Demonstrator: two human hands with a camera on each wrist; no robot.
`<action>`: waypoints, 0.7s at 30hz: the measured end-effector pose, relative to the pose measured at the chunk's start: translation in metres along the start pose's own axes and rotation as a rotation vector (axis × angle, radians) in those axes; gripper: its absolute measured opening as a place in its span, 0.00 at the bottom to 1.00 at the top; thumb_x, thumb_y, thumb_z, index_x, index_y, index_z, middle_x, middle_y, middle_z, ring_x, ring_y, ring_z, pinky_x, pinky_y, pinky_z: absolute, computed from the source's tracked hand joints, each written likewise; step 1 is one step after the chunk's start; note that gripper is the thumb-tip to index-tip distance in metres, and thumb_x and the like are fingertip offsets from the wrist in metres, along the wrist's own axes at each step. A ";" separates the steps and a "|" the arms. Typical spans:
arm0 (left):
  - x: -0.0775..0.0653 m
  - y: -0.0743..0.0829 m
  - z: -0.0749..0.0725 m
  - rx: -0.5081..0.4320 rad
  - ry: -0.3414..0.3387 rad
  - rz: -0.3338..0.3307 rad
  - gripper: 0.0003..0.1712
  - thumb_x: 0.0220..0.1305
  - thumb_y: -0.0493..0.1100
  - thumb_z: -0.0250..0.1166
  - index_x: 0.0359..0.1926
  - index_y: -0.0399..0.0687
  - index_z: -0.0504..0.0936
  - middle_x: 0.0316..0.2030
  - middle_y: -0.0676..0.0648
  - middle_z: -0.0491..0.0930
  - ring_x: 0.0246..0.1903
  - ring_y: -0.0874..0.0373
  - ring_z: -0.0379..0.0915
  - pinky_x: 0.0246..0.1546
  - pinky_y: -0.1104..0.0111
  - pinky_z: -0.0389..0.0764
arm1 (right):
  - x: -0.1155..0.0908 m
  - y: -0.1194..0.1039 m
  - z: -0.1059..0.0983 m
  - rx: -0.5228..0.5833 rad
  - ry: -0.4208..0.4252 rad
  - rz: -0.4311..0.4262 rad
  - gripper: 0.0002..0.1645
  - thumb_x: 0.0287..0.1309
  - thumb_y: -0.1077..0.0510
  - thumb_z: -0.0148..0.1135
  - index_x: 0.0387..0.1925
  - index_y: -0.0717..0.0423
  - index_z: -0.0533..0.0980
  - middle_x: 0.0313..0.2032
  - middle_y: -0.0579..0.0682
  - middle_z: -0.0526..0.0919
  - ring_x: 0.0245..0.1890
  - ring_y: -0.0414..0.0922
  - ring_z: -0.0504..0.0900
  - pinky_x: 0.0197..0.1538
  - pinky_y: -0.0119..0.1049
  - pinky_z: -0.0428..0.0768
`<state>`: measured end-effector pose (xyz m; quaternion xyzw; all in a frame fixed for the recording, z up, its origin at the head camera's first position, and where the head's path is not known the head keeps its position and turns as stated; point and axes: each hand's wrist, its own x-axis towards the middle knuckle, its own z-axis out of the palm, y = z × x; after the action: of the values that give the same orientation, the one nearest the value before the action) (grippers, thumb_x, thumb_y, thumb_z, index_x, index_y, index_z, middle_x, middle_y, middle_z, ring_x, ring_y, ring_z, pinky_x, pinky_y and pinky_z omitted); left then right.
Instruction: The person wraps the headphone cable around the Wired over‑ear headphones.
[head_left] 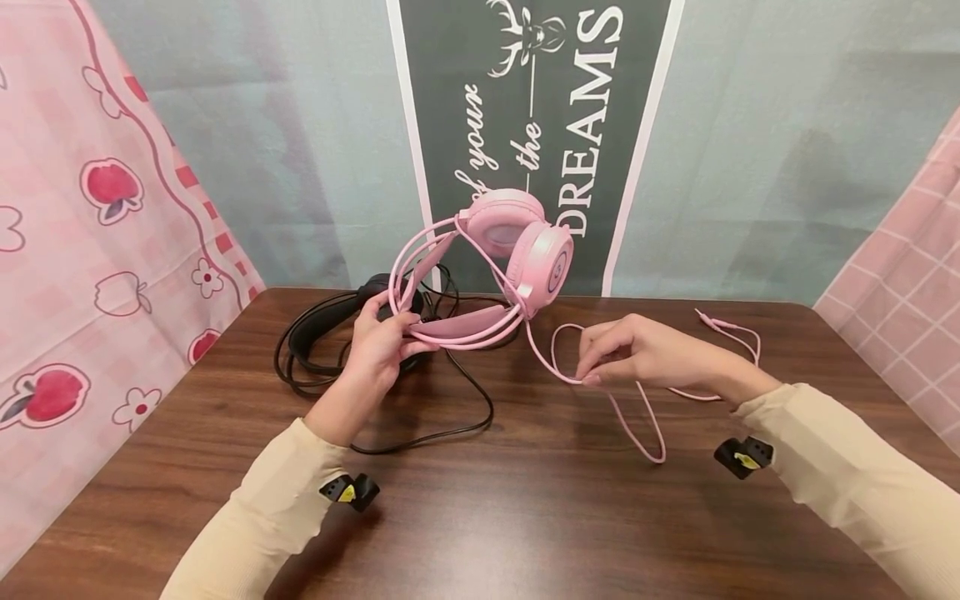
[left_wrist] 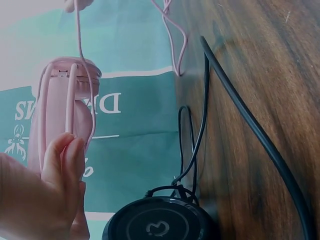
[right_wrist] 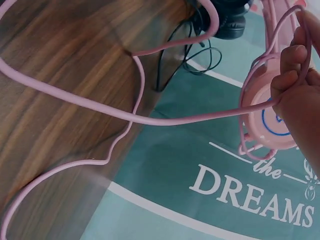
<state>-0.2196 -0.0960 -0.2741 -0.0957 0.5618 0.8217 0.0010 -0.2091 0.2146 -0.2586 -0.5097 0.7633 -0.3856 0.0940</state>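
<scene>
Pink headphones (head_left: 542,265) are held up above the table, ear cups toward the back and the headband nearer me. My left hand (head_left: 378,343) grips the headband (head_left: 468,327) at its middle. In the left wrist view the thumb and fingers of that left hand (left_wrist: 62,175) close on the band's pink tubes. My right hand (head_left: 637,354) pinches the pink cable (head_left: 551,367) a little way from the ear cup. From there the cable hangs in a loop onto the table; in the right wrist view the cable (right_wrist: 165,121) crosses in front of the camera.
Black headphones (head_left: 322,329) lie at the table's back left, behind my left hand. Their black cable (head_left: 450,431) curves forward over the wooden table (head_left: 480,517). The pink plug (head_left: 705,318) lies at the back right. A printed cloth (head_left: 750,167) hangs behind the table.
</scene>
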 end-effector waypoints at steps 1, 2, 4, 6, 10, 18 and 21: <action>0.000 0.000 0.001 0.005 0.003 0.003 0.33 0.58 0.23 0.48 0.64 0.43 0.54 0.40 0.43 0.60 0.15 0.58 0.73 0.16 0.66 0.81 | 0.002 -0.001 0.000 0.000 -0.001 -0.002 0.11 0.53 0.68 0.61 0.34 0.49 0.82 0.27 0.45 0.76 0.28 0.40 0.71 0.27 0.31 0.73; -0.001 0.000 0.001 0.011 0.006 0.006 0.32 0.58 0.23 0.48 0.63 0.43 0.55 0.40 0.43 0.60 0.15 0.58 0.73 0.16 0.66 0.81 | 0.003 -0.003 -0.001 -0.001 -0.001 -0.013 0.11 0.53 0.68 0.61 0.34 0.50 0.82 0.27 0.45 0.76 0.29 0.41 0.71 0.28 0.31 0.73; -0.001 0.000 0.002 0.023 0.009 0.015 0.32 0.58 0.24 0.48 0.63 0.45 0.56 0.40 0.43 0.60 0.14 0.57 0.73 0.17 0.65 0.81 | 0.007 -0.006 -0.003 -0.014 0.005 -0.029 0.12 0.53 0.69 0.61 0.33 0.49 0.82 0.28 0.44 0.76 0.29 0.41 0.72 0.28 0.31 0.74; -0.002 0.000 0.003 0.040 0.012 0.022 0.32 0.58 0.24 0.49 0.62 0.46 0.57 0.39 0.43 0.61 0.14 0.58 0.73 0.17 0.66 0.81 | 0.010 -0.009 -0.006 -0.034 0.017 -0.056 0.13 0.52 0.70 0.61 0.33 0.48 0.82 0.28 0.44 0.77 0.29 0.41 0.72 0.29 0.31 0.74; -0.002 0.000 0.004 0.075 0.014 0.039 0.32 0.58 0.24 0.49 0.63 0.46 0.56 0.39 0.43 0.61 0.14 0.58 0.73 0.16 0.67 0.81 | 0.015 -0.015 -0.014 -0.071 0.050 -0.091 0.15 0.51 0.72 0.61 0.32 0.49 0.82 0.28 0.43 0.77 0.29 0.40 0.73 0.30 0.30 0.73; -0.003 -0.004 0.005 0.150 0.003 0.081 0.34 0.55 0.21 0.49 0.62 0.44 0.57 0.35 0.41 0.63 0.13 0.58 0.73 0.15 0.67 0.80 | 0.024 -0.019 -0.025 -0.125 0.161 -0.082 0.12 0.49 0.73 0.62 0.31 0.55 0.82 0.28 0.47 0.79 0.29 0.39 0.74 0.30 0.29 0.72; -0.004 -0.005 0.006 0.193 0.002 0.084 0.35 0.54 0.21 0.50 0.63 0.45 0.58 0.29 0.40 0.66 0.12 0.59 0.73 0.15 0.67 0.80 | 0.027 -0.018 -0.030 -0.130 0.206 -0.084 0.08 0.49 0.72 0.62 0.30 0.59 0.82 0.29 0.50 0.80 0.31 0.40 0.75 0.35 0.27 0.73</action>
<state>-0.2158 -0.0878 -0.2759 -0.0725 0.6417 0.7631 -0.0246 -0.2247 0.2028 -0.2190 -0.5038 0.7705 -0.3891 -0.0345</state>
